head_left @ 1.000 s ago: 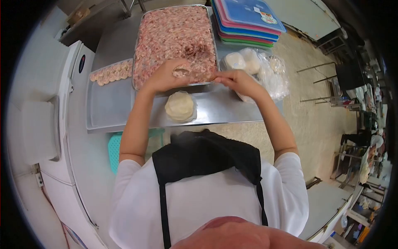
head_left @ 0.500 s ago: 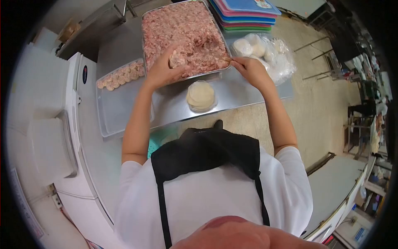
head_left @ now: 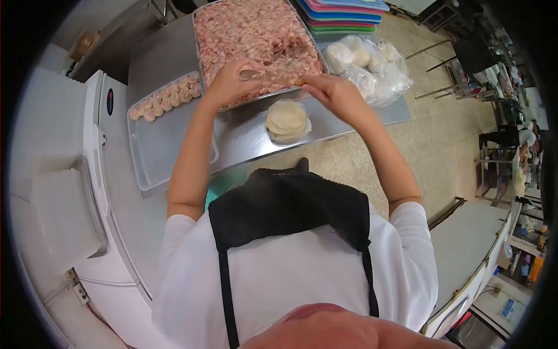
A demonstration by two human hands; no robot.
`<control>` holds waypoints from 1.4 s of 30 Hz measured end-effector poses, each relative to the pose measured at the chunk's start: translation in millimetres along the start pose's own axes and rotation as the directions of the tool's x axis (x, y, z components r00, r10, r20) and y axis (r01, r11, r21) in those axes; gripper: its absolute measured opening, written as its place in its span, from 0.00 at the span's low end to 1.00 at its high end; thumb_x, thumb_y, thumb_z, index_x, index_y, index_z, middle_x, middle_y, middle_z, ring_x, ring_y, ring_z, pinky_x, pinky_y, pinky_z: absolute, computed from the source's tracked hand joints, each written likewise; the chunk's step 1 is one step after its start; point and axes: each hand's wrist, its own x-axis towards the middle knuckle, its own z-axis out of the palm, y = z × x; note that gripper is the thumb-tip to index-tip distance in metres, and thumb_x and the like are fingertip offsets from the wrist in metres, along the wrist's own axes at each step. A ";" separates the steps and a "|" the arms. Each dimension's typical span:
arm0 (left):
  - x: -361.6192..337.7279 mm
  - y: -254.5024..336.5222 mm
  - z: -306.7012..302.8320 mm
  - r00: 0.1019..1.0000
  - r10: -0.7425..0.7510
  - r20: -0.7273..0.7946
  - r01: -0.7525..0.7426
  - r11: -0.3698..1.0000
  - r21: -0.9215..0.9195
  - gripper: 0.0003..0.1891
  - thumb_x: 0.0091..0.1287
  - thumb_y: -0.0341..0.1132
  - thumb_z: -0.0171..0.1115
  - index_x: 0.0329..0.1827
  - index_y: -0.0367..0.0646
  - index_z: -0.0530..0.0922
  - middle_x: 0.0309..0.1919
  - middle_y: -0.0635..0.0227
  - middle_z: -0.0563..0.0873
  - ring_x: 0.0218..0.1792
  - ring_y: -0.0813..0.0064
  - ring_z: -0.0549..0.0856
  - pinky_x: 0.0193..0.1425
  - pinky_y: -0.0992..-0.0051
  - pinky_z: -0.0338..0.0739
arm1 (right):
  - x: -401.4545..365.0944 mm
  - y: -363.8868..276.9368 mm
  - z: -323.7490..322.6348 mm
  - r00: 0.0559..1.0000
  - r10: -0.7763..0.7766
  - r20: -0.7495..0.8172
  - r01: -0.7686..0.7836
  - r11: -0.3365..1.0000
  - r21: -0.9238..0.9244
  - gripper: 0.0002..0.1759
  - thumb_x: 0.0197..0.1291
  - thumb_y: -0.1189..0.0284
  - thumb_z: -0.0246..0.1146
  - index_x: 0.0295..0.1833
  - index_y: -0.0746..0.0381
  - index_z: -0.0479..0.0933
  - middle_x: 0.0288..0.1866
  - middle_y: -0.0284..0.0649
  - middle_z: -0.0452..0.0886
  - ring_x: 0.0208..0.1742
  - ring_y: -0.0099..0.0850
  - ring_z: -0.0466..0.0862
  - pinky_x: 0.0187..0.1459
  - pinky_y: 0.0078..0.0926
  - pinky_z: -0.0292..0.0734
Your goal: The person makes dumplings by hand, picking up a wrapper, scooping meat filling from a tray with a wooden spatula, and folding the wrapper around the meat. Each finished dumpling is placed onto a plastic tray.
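My left hand is curled at the near edge of the ground meat, its fingers wrapped round a small meat-filled dumpling that is mostly hidden. My right hand pinches a thin tool, perhaps a small spatula; its blade points left toward the dumpling and is hard to make out. Both hands are over the front rim of a deep metal tray full of ground meat, which has a hollow dug near its right side. Just below the hands, a stack of round dough wrappers lies on the steel table.
To the left, a plastic tray holds rows of filled dumplings at its far end. Bagged wrappers lie right of the meat. Stacked coloured lids stand behind them. A white fridge is at the left.
My right hand has moved left with the tool, from the meat tray's right corner toward my left hand. My left hand's fingers have closed more round the dumpling. The whole view has shifted slightly.
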 end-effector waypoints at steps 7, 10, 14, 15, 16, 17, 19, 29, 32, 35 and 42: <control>-29.7 18.9 -16.4 0.995 -0.102 -0.010 0.100 0.988 -0.120 0.22 0.54 0.39 0.75 0.49 0.40 0.79 0.39 0.66 0.85 0.43 0.73 0.83 0.51 0.73 0.76 | 6.8 -23.9 -13.6 0.998 -0.049 0.025 0.045 0.987 0.157 0.17 0.67 0.59 0.58 0.52 0.58 0.81 0.41 0.47 0.84 0.41 0.48 0.83 0.42 0.40 0.77; -37.4 18.7 -28.1 0.991 -0.123 -0.054 0.123 0.992 0.001 0.26 0.54 0.43 0.76 0.53 0.39 0.79 0.45 0.60 0.86 0.47 0.72 0.84 0.53 0.72 0.76 | 7.9 -28.8 15.2 0.989 -0.021 0.146 -0.024 0.953 0.303 0.16 0.67 0.61 0.58 0.52 0.60 0.80 0.42 0.48 0.84 0.44 0.47 0.83 0.44 0.37 0.77; -76.5 -24.2 -48.8 0.930 -0.326 -0.168 0.325 0.945 -0.032 0.27 0.55 0.42 0.75 0.56 0.39 0.79 0.44 0.64 0.86 0.46 0.73 0.83 0.52 0.73 0.76 | 2.2 -22.4 23.7 0.994 0.058 0.097 -0.092 0.914 0.394 0.17 0.67 0.62 0.60 0.53 0.63 0.80 0.41 0.45 0.85 0.42 0.40 0.84 0.44 0.33 0.77; -89.7 -29.6 -63.8 0.933 -0.323 -0.162 0.324 0.946 -0.020 0.27 0.56 0.41 0.75 0.56 0.39 0.79 0.43 0.66 0.86 0.45 0.75 0.83 0.51 0.74 0.75 | -4.6 -16.2 29.1 0.990 0.110 0.083 -0.135 0.897 0.420 0.17 0.68 0.63 0.60 0.53 0.63 0.80 0.40 0.43 0.85 0.41 0.37 0.84 0.43 0.30 0.77; -103.7 -36.6 -80.1 0.935 -0.319 -0.155 0.321 0.947 -0.011 0.26 0.57 0.39 0.74 0.57 0.40 0.78 0.41 0.67 0.86 0.45 0.76 0.82 0.51 0.75 0.75 | -11.1 -10.9 32.4 0.984 0.164 0.071 -0.178 0.878 0.444 0.17 0.68 0.63 0.60 0.54 0.64 0.80 0.39 0.41 0.85 0.39 0.33 0.84 0.43 0.28 0.77; -121.9 -69.4 -92.5 0.902 -0.372 -0.217 0.371 0.927 -0.048 0.26 0.57 0.40 0.74 0.57 0.39 0.78 0.42 0.67 0.86 0.45 0.76 0.82 0.51 0.75 0.75 | -17.7 -8.0 32.8 0.965 0.238 0.113 -0.263 0.833 0.486 0.17 0.68 0.63 0.60 0.54 0.64 0.80 0.36 0.38 0.84 0.36 0.29 0.81 0.39 0.25 0.75; -159.6 -131.4 -114.4 0.815 -0.469 -0.340 0.478 0.876 -0.063 0.27 0.56 0.41 0.74 0.56 0.38 0.79 0.43 0.64 0.86 0.44 0.74 0.83 0.49 0.75 0.75 | -32.3 -3.8 30.3 0.903 0.380 0.200 -0.424 0.719 0.551 0.17 0.69 0.64 0.59 0.55 0.63 0.80 0.31 0.33 0.81 0.30 0.20 0.77 0.33 0.19 0.73; -191.5 -225.6 -161.2 0.683 -0.198 -0.703 0.642 0.621 0.450 0.34 0.57 0.38 0.68 0.68 0.41 0.67 0.62 0.49 0.76 0.60 0.51 0.77 0.62 0.57 0.72 | -85.4 -17.0 33.4 0.801 0.556 0.221 -0.526 0.478 0.703 0.18 0.72 0.62 0.55 0.56 0.63 0.79 0.23 0.23 0.68 0.19 0.12 0.62 0.20 0.12 0.54; -177.3 -218.0 -160.5 0.676 -0.320 -0.664 0.708 0.531 0.465 0.38 0.58 0.37 0.66 0.72 0.39 0.60 0.61 0.47 0.76 0.59 0.49 0.78 0.61 0.58 0.73 | -91.3 -23.9 33.1 0.799 0.562 0.217 -0.531 0.488 0.693 0.18 0.72 0.62 0.55 0.57 0.64 0.78 0.23 0.24 0.67 0.19 0.12 0.62 0.20 0.12 0.54; -162.8 -200.9 -159.9 0.707 -0.376 -0.599 0.687 0.569 0.453 0.40 0.59 0.36 0.65 0.74 0.39 0.57 0.58 0.45 0.78 0.58 0.48 0.79 0.60 0.58 0.73 | -93.4 -27.8 27.2 0.795 0.570 0.211 -0.526 0.472 0.708 0.18 0.72 0.63 0.55 0.58 0.64 0.78 0.23 0.24 0.67 0.19 0.12 0.63 0.20 0.12 0.55; -167.1 -262.5 -163.2 0.775 -0.279 -0.567 0.584 0.658 0.475 0.41 0.56 0.31 0.67 0.74 0.39 0.57 0.60 0.45 0.77 0.60 0.48 0.76 0.63 0.58 0.71 | -87.1 -31.8 10.5 0.775 0.597 0.208 -0.558 0.493 0.668 0.16 0.70 0.65 0.58 0.57 0.61 0.80 0.24 0.24 0.68 0.22 0.13 0.65 0.23 0.13 0.59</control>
